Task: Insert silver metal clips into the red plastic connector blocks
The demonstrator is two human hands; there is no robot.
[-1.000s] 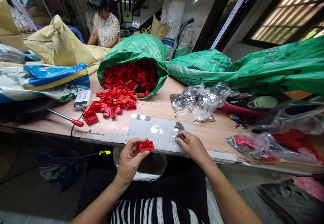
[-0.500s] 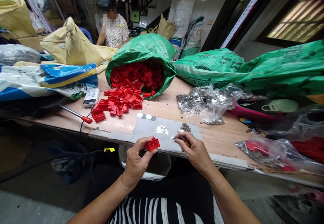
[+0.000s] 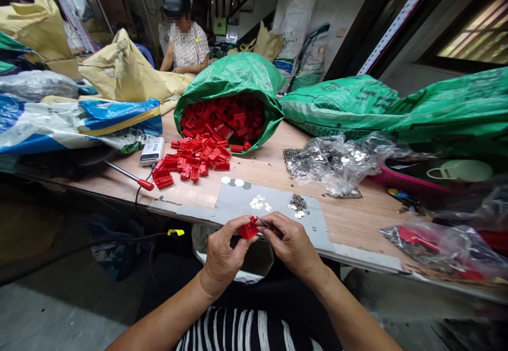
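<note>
My left hand [image 3: 224,254] pinches a small red plastic housing [image 3: 247,229] between thumb and fingers, just off the bench's front edge. A thin, dark pointed tool with a brownish handle [image 3: 270,225] is closed in my right hand [image 3: 296,244]. Its tip meets the red housing's right side; whether a small part sits at the tip is too small to tell. Beyond my hands, a grey mat [image 3: 234,201] carries a group of small white-looking flat pieces [image 3: 257,201] and a little heap of dark metal pieces [image 3: 297,201].
A green sack [image 3: 234,70] spills red housings [image 3: 194,155] onto the bench. Clear bags of metal parts [image 3: 333,160] lie to the right. A red-tipped lever [image 3: 145,184] and a white device [image 3: 152,150] are at left. Another person [image 3: 186,49] sits across the bench.
My right hand has moved left with the tool, bringing its tip from over the mat to the red housing. My left hand still grips the housing. The view has shifted slightly.
</note>
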